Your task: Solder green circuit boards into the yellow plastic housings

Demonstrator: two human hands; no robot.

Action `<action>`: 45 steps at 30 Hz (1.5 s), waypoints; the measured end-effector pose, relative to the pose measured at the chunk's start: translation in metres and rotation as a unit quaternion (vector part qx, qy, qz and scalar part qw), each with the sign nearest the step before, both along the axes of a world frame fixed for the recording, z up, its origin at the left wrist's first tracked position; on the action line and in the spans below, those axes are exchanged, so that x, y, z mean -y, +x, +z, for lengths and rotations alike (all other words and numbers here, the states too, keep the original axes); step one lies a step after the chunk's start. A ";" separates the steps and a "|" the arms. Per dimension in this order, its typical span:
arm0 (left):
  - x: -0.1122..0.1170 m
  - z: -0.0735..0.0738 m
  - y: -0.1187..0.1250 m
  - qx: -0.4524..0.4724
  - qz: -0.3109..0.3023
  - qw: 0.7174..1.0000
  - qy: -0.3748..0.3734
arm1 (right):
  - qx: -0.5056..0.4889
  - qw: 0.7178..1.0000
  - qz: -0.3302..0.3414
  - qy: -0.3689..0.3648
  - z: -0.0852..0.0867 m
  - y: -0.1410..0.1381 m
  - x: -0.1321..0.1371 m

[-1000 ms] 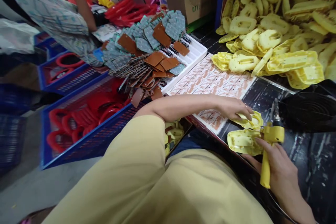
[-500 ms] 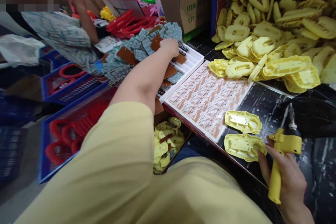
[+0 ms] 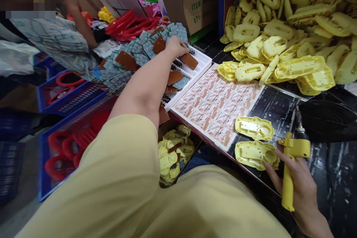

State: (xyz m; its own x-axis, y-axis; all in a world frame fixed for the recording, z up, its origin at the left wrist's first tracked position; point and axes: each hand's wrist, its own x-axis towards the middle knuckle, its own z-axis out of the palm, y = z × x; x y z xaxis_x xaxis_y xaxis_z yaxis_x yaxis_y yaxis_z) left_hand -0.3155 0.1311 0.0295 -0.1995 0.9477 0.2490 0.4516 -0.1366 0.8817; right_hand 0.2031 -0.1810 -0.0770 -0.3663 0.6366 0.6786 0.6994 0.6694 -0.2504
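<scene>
My left hand [image 3: 175,45] reaches out over the heap of brown and grey-green circuit boards [image 3: 145,50] on the white tray [image 3: 205,61], fingers curled down onto a board. My right hand [image 3: 297,178] grips a yellow electric screwdriver [image 3: 291,163] by its handle, bit pointing up, beside two yellow plastic shells [image 3: 255,154] that lie open side up on the dark table. The nearer shell touches my right fingertips.
A sheet of reddish stickers [image 3: 216,102] lies between tray and shells. A big pile of yellow shells [image 3: 290,26] fills the back right. Blue crates with red parts [image 3: 69,141] stand left. Another person's arm [image 3: 79,22] works far left. A cardboard box [image 3: 192,5] stands behind.
My left hand left the yellow shell, swung left to the circuit boards and now presses fingers onto one. The right hand kept the screwdriver, shifting slightly.
</scene>
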 end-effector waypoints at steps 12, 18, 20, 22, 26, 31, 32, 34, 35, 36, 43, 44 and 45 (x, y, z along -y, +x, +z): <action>0.136 0.015 0.134 -0.158 -0.402 0.888 -0.159 | 0.066 0.994 -0.087 -0.024 -0.005 -0.016 0.014; 0.197 -0.018 0.212 -0.284 -0.483 0.812 -0.164 | 0.083 0.983 -0.165 0.019 0.000 -0.040 0.017; 0.203 -0.026 0.226 -0.308 -0.473 0.817 -0.115 | 0.059 0.985 -0.161 0.023 0.005 -0.036 0.020; 0.206 -0.032 0.236 -0.320 -0.468 0.821 -0.068 | 0.035 0.986 -0.158 0.032 0.009 -0.025 0.023; 0.210 -0.039 0.248 -0.314 -0.473 0.822 -0.038 | 0.008 0.993 -0.118 0.002 0.015 -0.001 0.022; 0.213 -0.035 0.259 -0.331 -0.477 0.813 -0.042 | 0.023 0.995 -0.043 -0.089 0.003 0.001 0.017; 0.214 -0.034 0.262 -0.343 -0.478 0.808 -0.040 | 0.033 0.994 -0.063 -0.088 -0.001 -0.003 0.017; 0.215 -0.033 0.269 -0.367 -0.480 0.796 -0.034 | 0.049 0.989 -0.118 -0.074 -0.007 -0.013 0.020; 0.215 -0.033 0.272 -0.378 -0.480 0.791 -0.034 | 0.054 0.986 -0.140 -0.065 -0.009 -0.018 0.022; 0.216 -0.033 0.275 -0.389 -0.480 0.786 -0.036 | 0.057 0.985 -0.154 -0.058 -0.009 -0.022 0.024; 0.218 -0.037 0.273 -0.379 -0.460 0.801 -0.047 | 0.005 0.992 -0.118 0.047 0.025 -0.003 0.045; 0.217 -0.037 0.269 -0.348 -0.460 0.815 -0.058 | -0.011 0.992 -0.112 0.052 0.030 0.003 0.049; 0.216 -0.036 0.265 -0.311 -0.461 0.828 -0.074 | -0.026 0.992 -0.108 0.054 0.033 0.008 0.053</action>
State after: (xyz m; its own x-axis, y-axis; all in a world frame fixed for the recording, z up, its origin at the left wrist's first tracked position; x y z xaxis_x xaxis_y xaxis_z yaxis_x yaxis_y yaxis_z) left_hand -0.0507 -0.0851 -0.0068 0.7491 0.6547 -0.1007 0.5885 -0.5880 0.5550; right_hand 0.2112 -0.2342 -0.0435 -0.1918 0.6188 0.7618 0.8180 0.5296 -0.2243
